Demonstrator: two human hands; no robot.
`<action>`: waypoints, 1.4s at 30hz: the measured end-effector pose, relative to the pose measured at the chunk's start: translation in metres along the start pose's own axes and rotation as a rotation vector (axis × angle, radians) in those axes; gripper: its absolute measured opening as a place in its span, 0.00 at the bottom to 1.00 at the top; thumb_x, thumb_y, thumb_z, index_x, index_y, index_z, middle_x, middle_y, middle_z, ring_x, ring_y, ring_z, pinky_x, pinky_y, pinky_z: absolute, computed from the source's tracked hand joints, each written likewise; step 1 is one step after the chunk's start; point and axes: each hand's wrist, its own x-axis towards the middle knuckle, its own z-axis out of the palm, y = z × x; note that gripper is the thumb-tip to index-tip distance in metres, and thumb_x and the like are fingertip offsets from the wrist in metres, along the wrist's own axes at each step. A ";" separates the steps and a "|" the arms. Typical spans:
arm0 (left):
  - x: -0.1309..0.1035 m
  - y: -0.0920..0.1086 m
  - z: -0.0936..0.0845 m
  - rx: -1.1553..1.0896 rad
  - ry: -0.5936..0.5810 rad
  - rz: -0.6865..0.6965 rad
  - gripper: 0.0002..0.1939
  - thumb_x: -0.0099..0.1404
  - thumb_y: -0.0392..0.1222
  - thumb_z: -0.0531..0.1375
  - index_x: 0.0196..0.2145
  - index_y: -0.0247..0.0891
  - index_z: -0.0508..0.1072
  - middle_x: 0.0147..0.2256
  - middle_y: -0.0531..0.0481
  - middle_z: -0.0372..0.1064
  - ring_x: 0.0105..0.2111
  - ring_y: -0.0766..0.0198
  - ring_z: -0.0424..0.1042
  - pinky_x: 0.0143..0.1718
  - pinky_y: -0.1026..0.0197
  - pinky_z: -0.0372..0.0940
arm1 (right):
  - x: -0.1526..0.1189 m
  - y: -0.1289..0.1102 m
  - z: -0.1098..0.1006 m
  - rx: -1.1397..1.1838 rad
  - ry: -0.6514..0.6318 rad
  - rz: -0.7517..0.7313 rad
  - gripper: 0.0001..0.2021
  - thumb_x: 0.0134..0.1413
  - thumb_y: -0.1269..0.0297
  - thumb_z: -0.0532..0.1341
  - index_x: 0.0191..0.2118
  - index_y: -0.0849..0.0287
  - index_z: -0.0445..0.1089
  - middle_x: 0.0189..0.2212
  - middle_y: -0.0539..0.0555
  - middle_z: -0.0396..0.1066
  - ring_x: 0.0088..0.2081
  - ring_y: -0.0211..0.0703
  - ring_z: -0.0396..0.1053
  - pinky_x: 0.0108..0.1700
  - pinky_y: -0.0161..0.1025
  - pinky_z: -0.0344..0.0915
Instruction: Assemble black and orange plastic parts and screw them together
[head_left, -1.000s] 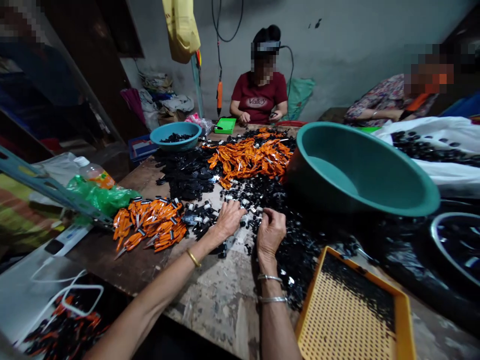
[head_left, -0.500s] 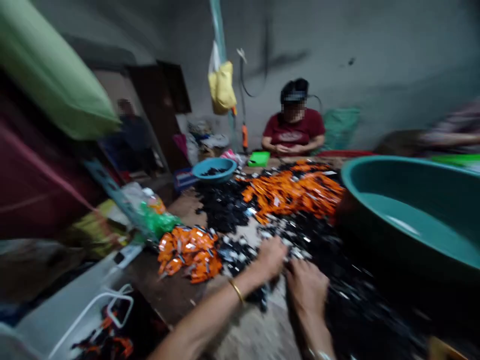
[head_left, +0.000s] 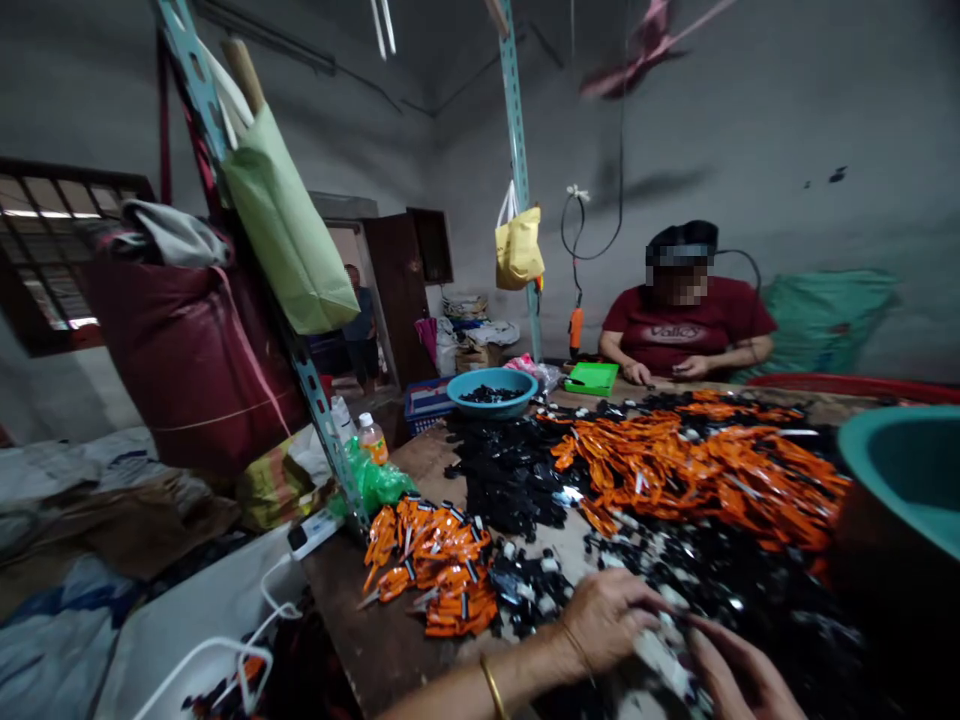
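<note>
1. Small black pieces, glossy in places, are heaped loosely across the tabletop at mixed angles.
2. Small white pieces are scattered among them, also turned variously; their exact shapes are obscured by smallness and blur.

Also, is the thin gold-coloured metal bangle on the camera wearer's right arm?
No, the bangle circles the left arm, behind the left hand.

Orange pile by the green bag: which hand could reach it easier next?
Probably the left hand: it is nearer the orange pile, with small black and white pieces in between. The right hand is farther away, on the left hand's other side.
</note>
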 end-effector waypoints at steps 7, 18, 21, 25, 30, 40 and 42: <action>-0.018 0.014 -0.019 -0.373 -0.157 -0.139 0.18 0.50 0.29 0.62 0.39 0.39 0.77 0.37 0.51 0.70 0.41 0.60 0.66 0.47 0.59 0.60 | -0.019 -0.019 0.018 0.210 0.050 -0.005 0.20 0.47 0.46 0.59 0.34 0.61 0.70 0.31 0.54 0.71 0.29 0.43 0.68 0.33 0.40 0.66; -0.025 -0.001 -0.029 -1.016 -0.197 -0.491 0.18 0.49 0.44 0.69 0.35 0.30 0.74 0.30 0.49 0.66 0.24 0.72 0.62 0.22 0.68 0.54 | -0.025 -0.017 0.026 0.175 -0.009 -0.142 0.19 0.48 0.50 0.64 0.39 0.60 0.68 0.32 0.53 0.72 0.31 0.41 0.71 0.34 0.39 0.69; -0.027 -0.002 -0.032 -1.066 -0.180 -0.525 0.14 0.51 0.42 0.67 0.33 0.31 0.73 0.29 0.49 0.65 0.24 0.72 0.62 0.22 0.69 0.55 | -0.028 -0.019 0.026 0.089 -0.025 -0.243 0.16 0.49 0.51 0.64 0.38 0.58 0.69 0.32 0.53 0.71 0.31 0.41 0.70 0.37 0.40 0.67; -0.029 -0.001 -0.030 -1.036 -0.141 -0.545 0.12 0.53 0.41 0.65 0.33 0.31 0.72 0.28 0.49 0.63 0.23 0.72 0.62 0.21 0.69 0.55 | -0.030 -0.020 0.025 0.008 -0.054 -0.359 0.14 0.50 0.51 0.63 0.34 0.57 0.71 0.30 0.53 0.70 0.31 0.42 0.68 0.37 0.41 0.66; -0.034 0.003 -0.028 -0.851 -0.158 -0.527 0.14 0.56 0.44 0.63 0.36 0.29 0.73 0.29 0.48 0.65 0.24 0.70 0.64 0.21 0.68 0.56 | -0.030 -0.016 0.026 -0.043 -0.047 -0.400 0.16 0.53 0.48 0.60 0.34 0.58 0.72 0.30 0.54 0.70 0.30 0.43 0.69 0.34 0.41 0.66; 0.041 -0.042 -0.115 0.211 0.018 -0.433 0.13 0.59 0.27 0.55 0.39 0.37 0.74 0.43 0.46 0.65 0.52 0.54 0.58 0.48 0.57 0.59 | -0.027 -0.011 0.022 -0.075 0.083 -0.364 0.16 0.56 0.50 0.58 0.37 0.58 0.71 0.35 0.54 0.67 0.33 0.43 0.67 0.38 0.42 0.66; 0.052 -0.056 -0.121 0.359 0.034 -0.415 0.11 0.60 0.28 0.55 0.37 0.37 0.73 0.44 0.44 0.63 0.54 0.53 0.57 0.51 0.54 0.57 | -0.026 -0.010 0.022 -0.053 0.071 -0.347 0.15 0.55 0.50 0.58 0.38 0.58 0.71 0.34 0.53 0.66 0.33 0.42 0.67 0.38 0.42 0.66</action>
